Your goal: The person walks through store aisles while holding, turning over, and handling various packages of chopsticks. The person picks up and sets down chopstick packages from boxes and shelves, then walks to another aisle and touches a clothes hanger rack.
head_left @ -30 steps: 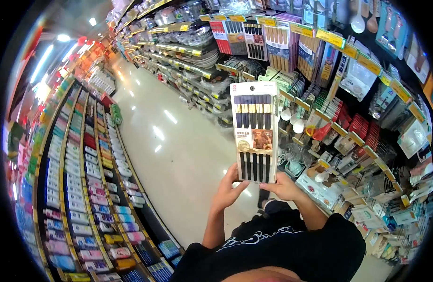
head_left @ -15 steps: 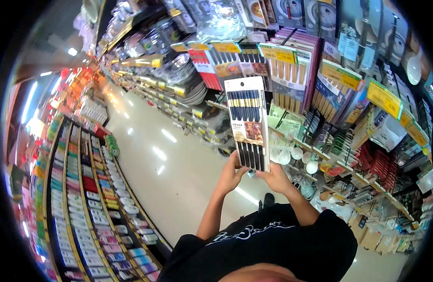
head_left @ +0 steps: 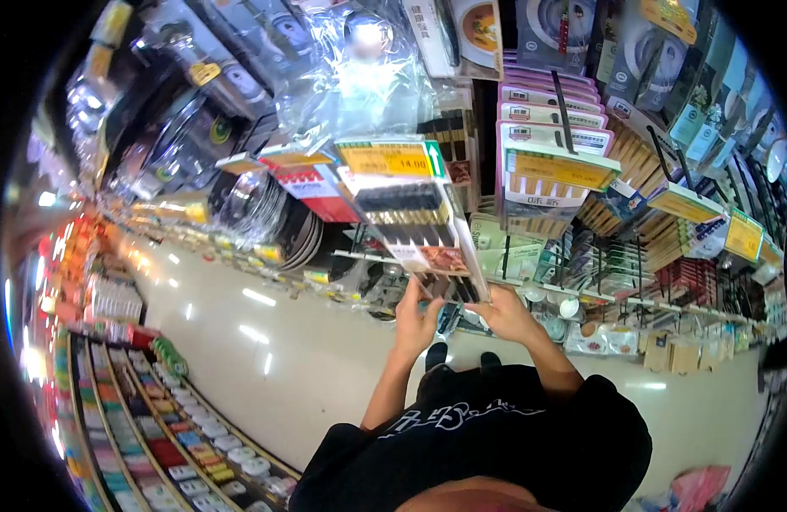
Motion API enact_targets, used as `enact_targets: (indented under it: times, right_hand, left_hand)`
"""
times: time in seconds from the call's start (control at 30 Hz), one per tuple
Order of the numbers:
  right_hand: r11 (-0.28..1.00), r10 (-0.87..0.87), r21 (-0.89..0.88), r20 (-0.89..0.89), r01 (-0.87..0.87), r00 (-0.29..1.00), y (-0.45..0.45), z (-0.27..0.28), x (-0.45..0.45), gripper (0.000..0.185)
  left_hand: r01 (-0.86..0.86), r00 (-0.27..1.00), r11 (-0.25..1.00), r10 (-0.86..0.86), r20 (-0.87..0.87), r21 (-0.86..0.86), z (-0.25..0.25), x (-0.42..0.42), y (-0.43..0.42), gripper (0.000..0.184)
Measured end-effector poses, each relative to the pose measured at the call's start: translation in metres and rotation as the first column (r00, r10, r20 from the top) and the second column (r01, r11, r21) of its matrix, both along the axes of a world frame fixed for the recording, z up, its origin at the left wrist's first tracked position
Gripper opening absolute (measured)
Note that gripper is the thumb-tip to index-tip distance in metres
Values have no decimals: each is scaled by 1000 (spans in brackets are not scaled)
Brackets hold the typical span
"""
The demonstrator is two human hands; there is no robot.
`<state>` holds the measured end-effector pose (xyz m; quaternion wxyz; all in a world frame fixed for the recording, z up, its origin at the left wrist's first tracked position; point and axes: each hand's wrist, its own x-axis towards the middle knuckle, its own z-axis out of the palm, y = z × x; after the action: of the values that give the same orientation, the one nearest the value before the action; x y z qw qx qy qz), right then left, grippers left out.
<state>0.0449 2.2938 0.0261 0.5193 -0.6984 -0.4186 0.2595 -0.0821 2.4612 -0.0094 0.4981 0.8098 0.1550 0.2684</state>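
Both hands grip a pack of chopsticks point(head_left: 416, 229), dark with gold bands, on a white card with a food picture. My left hand point(head_left: 417, 317) is closed on its lower left edge. My right hand point(head_left: 503, 314) holds the lower right edge, with the thumb in front. The pack leans away from me, its top close behind a yellow price tag point(head_left: 388, 160) on the display rack. That tag hides the upper edge of the pack. Just right of it hang packs of light wooden chopsticks point(head_left: 543, 183); a red-and-white pack point(head_left: 321, 194) hangs left.
Clear plastic wrap point(head_left: 355, 94) covers goods above the pack. Stacked plates or pans point(head_left: 282, 226) sit on the shelf at left. Low shelves of boxed goods point(head_left: 167, 427) line the other side of the tiled aisle point(head_left: 240, 341). A pink bag point(head_left: 699, 488) lies at the lower right.
My hands have brought the chopstick pack up against the rack, and its top has tilted away behind the price tag. The view has turned and come nearer the rack.
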Motion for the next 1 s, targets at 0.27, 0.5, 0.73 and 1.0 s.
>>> enact_targets:
  times: [0.27, 0.5, 0.73, 1.0]
  right_hand:
    - [980, -184, 57, -109, 191, 977, 26, -9, -21, 30]
    - [920, -365, 61, -220, 386, 905, 45, -4, -41, 34]
    - [796, -433, 204, -464, 569, 773, 70, -6, -60, 47]
    - [584, -468, 327, -612, 743, 638, 98, -10, -73, 42]
  left_hand:
    - [171, 980, 978, -181, 80, 118, -6, 5, 46, 59]
    - [318, 935, 944, -327, 135, 83, -4, 13, 71, 61]
    - [461, 879, 886, -448, 162, -50, -13, 16, 90, 63]
    - [611, 790, 618, -517, 330, -494, 0, 19, 92, 64]
